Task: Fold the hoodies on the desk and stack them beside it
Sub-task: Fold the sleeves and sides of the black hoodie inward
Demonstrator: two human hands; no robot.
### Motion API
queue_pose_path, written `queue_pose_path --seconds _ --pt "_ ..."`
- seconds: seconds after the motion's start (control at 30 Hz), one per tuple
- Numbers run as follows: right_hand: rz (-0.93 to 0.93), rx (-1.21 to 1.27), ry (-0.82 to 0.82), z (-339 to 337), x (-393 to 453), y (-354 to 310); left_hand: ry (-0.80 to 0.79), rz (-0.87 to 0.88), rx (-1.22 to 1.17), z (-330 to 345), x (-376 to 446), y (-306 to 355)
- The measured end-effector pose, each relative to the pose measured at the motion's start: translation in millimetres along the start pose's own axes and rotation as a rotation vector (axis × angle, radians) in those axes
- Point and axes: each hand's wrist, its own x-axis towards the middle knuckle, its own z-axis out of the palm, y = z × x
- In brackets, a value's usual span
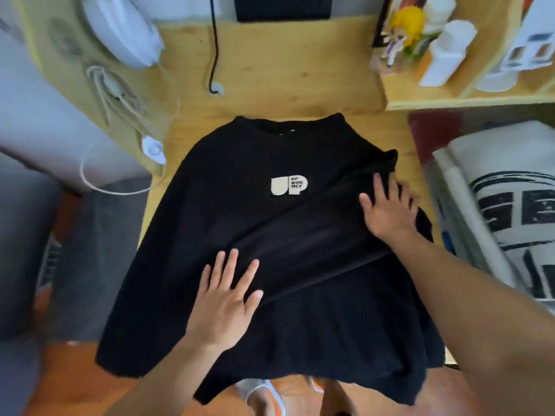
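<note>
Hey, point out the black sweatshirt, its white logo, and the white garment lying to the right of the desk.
black sweatshirt [210, 229]: head view, bare chest fabric left of the folded sleeve.
white logo [289, 185]: head view, middle of the patch.
white garment [492, 157]: head view, plain upper part above its black print.

My wooden desk [270, 70] stands on an orange-brown floor [60, 379]. A raised wooden shelf [450, 99] sits at its far right corner, and a grey couch [27, 235] lies off its left edge. Soft, even light.
</note>
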Motion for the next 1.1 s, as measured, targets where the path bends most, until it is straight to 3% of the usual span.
queue_pose_path --seconds 0.07,0.13,0.2,0.3,0.4,0.5,0.57,0.7,0.83,0.93,1.03,1.1 --pt "0.030 0.041 0.087 -7 -23 -28 0.004 0.049 -0.056 -4 1 -2" --pt "-0.134 0.114 0.279 -5 -70 -71 0.075 0.043 -0.133 -12 -6 -9" --pt "-0.388 0.117 0.348 10 -124 -113 0.229 -0.141 -0.240 -13 -22 -26" --pt "-0.524 -0.011 0.206 42 -164 -152 0.376 -0.616 -0.411 1 -63 -78" --pt "-0.515 -0.174 -0.013 66 -165 -158 0.191 -0.915 -0.743 4 -110 -132" --pt "-0.466 -0.202 -0.081 68 -165 -163 -0.044 -0.869 -1.253 11 -144 -160" --pt "-0.428 -0.192 -0.113 61 -170 -171 -0.103 -0.842 -1.412 17 -158 -170" --pt "-0.354 -0.173 -0.259 47 -185 -193 0.013 -0.793 -1.214 7 -162 -201" --pt "-0.348 -0.176 -0.404 41 -193 -199 0.439 -0.948 -0.913 -61 -166 -263" --pt "-0.306 -0.179 -0.476 27 -188 -205 0.644 -0.877 -0.724 -119 -165 -307" --pt "-0.244 -0.025 -0.476 4 -198 -229 0.580 -0.678 -0.526 -167 -157 -322" --pt "-0.339 0.095 -0.412 -14 -218 -254 0.503 -0.581 -0.409 -196 -153 -317"
